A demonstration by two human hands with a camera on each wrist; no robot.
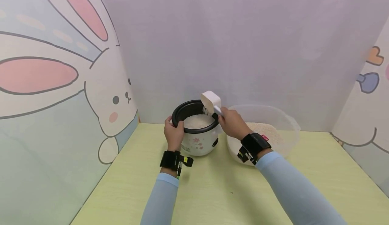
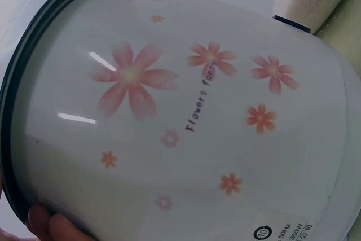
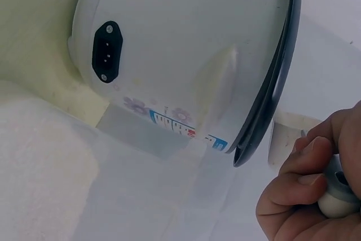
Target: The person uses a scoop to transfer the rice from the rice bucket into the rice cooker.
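Note:
A white rice cooker (image 1: 199, 143) with pink flowers and a black rim stands on the table, uncovered. Rice (image 1: 198, 121) lies inside it. My left hand (image 1: 174, 134) grips the cooker's rim at the left, thumb over the edge; its fingertips show low in the left wrist view. In my right hand (image 1: 233, 122) is the handle of a white scoop (image 1: 211, 100), tipped over the pot's right side with grains spilling from its mouth. The right wrist view shows the curled fingers (image 3: 304, 182) round the handle, beside the dark rim (image 3: 271, 88).
Right of the cooker, a clear plastic tub (image 1: 290, 123) holding more rice stands under my right forearm. A black power socket (image 3: 107, 52) sits low on the cooker's side. Behind the pale table (image 1: 209, 198) hangs a plain cloth backdrop (image 1: 182, 42); a rabbit-printed panel (image 1: 100, 93) borders the left.

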